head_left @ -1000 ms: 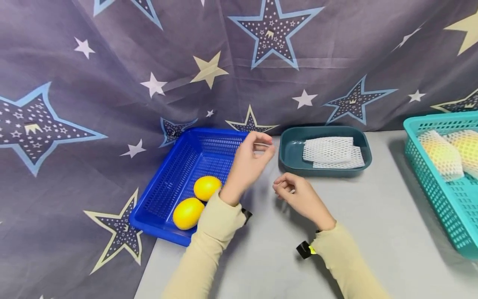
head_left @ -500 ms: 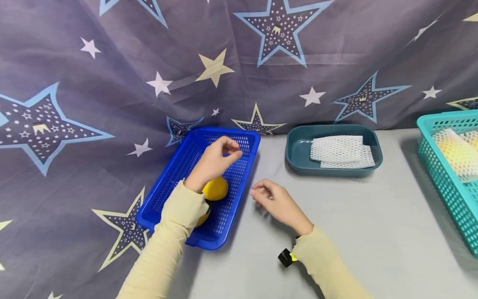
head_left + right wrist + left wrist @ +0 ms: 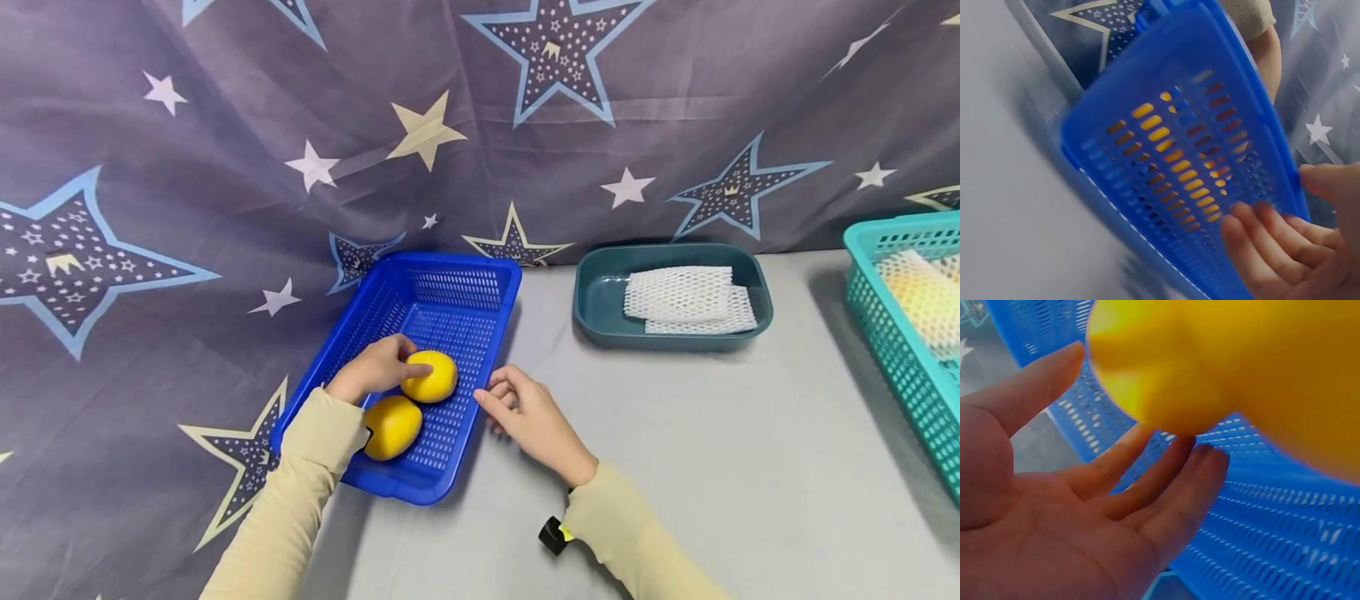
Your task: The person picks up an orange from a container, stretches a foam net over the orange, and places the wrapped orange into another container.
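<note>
Two yellow, smooth, oval mangoes lie in the blue basket (image 3: 468,333). My left hand (image 3: 377,367) is inside it, thumb on top of the farther mango (image 3: 435,379) and fingers around its far left side. In the left wrist view, the fingertips (image 3: 1138,434) meet the underside of that mango (image 3: 1147,369). The nearer mango (image 3: 393,429) sits beside my left wrist. My right hand (image 3: 528,417) is at the basket's right side, its thumb touching the rim and its loosely bent fingers by the outer perforated wall (image 3: 1166,150).
Behind the grey table (image 3: 675,467) hangs a dark curtain (image 3: 360,75) printed with stars. A dark green tray (image 3: 600,300) holds white foam net sleeves (image 3: 678,296). At the right, a teal basket (image 3: 888,367) contains yellow fruit in foam nets (image 3: 918,300).
My left hand has moved left over the blue basket and down onto the farther mango. My right hand has moved left from near the green tray to the blue basket's rim.
</note>
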Tool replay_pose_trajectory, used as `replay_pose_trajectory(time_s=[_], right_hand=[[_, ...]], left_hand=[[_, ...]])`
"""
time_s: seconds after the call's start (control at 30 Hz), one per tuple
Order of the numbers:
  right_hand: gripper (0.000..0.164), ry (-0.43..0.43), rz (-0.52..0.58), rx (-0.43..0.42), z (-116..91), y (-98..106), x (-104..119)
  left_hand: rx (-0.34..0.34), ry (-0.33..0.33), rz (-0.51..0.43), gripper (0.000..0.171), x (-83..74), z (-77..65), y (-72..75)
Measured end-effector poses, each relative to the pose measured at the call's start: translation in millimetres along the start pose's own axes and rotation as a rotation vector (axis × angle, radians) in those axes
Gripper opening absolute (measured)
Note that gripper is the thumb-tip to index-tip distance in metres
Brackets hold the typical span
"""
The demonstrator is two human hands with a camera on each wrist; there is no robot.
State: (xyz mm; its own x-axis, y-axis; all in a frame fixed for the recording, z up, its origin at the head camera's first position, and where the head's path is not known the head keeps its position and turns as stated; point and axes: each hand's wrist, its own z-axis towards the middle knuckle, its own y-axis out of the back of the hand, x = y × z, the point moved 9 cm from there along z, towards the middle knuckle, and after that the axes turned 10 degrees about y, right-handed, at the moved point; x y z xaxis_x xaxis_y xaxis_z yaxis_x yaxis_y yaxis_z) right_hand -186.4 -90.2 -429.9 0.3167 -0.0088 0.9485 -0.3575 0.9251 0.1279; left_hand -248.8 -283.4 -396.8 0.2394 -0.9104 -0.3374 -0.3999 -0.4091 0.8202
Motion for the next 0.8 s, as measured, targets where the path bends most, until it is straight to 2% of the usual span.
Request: replay_pose_trajectory(time_s=[0.17,0.27,0.43,0.6,0.8], right_hand=[[0.021,-0.018,0.028,-0.039,-0.2,-0.8,-2.2],[0.023,-0.025,0.05,-0.048,-0.4,-1.2,-4.0],[0.027,-0.045,0.15,-0.052,-0.1,-3.2,-7.4],[0.023,-0.066,0.292,-0.06,0.7,-6.6,-7.8],[0.021,-0.104,0.47,-0.07,-0.5,-10.2,-7.7]], left_hand=[[0.013,0.042,-0.029,0.057,5.9,3.8,-3.9],[0.01,0.092,-0.058,0.057,10.5,4.6,-4.2],[0.011,0.144,-0.091,0.059,14.2,4.0,-4.4],[0.058,0.14,-0.138,0.066,16.7,7.3,-10.1],[0.125,0.102,-0.187,0.072,17.3,12.4,-19.4]])
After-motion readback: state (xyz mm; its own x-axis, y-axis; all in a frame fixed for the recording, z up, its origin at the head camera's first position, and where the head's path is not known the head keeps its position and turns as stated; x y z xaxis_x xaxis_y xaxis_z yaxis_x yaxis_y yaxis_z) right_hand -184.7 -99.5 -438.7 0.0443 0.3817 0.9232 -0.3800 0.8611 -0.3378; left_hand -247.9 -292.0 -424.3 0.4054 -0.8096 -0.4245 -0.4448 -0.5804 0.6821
